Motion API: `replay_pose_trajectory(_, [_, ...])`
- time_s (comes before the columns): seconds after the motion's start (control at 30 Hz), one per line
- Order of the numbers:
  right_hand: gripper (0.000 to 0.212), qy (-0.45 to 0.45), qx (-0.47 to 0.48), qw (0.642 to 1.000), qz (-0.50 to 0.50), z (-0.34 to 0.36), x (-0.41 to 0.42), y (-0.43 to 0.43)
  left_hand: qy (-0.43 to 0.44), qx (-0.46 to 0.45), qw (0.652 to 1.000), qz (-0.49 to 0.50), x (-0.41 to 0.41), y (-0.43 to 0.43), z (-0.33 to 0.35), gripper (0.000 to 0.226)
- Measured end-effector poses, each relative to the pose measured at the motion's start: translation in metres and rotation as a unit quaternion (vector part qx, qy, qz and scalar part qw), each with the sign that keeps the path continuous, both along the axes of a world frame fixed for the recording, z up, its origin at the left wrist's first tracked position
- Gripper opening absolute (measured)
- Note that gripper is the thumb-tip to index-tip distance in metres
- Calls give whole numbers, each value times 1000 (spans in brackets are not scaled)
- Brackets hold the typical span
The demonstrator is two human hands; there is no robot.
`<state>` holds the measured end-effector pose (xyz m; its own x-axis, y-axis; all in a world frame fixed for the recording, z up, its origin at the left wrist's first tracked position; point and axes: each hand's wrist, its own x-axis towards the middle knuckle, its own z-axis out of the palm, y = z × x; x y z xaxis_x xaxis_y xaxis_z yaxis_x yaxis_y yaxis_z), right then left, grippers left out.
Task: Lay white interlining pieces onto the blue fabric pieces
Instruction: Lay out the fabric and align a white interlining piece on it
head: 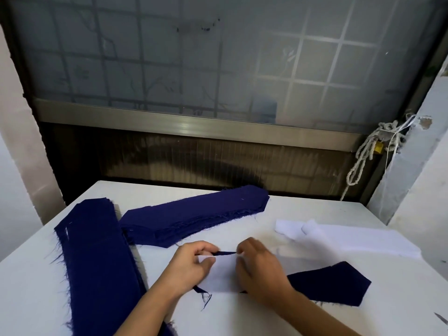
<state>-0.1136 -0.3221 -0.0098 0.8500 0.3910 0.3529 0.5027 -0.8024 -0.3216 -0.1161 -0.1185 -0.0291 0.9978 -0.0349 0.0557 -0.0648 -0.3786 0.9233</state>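
Note:
One dark blue fabric piece [329, 283] lies on the white table in front of me, its pointed end to the right. A white interlining piece [220, 275] covers its left part. My left hand [191, 267] pinches the upper left edge of the blue piece and the interlining. My right hand [259, 265] pinches the same upper edge a little to the right, fingers curled over the white piece. A thin strip of blue shows between the two hands.
A stack of blue pieces [191, 214] lies behind my hands, and another stack [97, 263] runs down the left side. White interlining pieces [339, 238] lie at the right. The table [242, 318] ends at a window wall; cords [368, 151] hang at the right.

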Motion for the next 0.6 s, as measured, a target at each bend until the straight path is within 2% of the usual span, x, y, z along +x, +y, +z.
replay_pose_trajectory(0.07, [24, -11, -68, 994, -81, -1, 21, -31, 4, -10, 1000, -1, 0, 1, -3, 27])
replay_pose_trajectory(0.17, [30, 9, -189, 962, -198, 5, 46, -84, 22, -15, 1000, -5, 2, 3, -8, 28])
replay_pose_trajectory(0.33, [44, 36, -287, 907, -305, 9, 62, -160, 22, 12, 1000, -2, 5, 2, -9, 25])
replay_pose_trajectory(0.4, [43, 69, -289, 899, -323, 13, 70, -181, 23, 13, 1000, 0, 6, 2, -9, 25])
replay_pose_trajectory(0.53, [39, 109, -178, 940, -270, 14, 81, -193, 13, 7, 1000, -8, 4, 2, -9, 21])
replay_pose_trajectory(0.6, [48, 132, -130, 940, -287, 14, 81, -188, 12, 30, 999, -18, 3, 2, -9, 20])
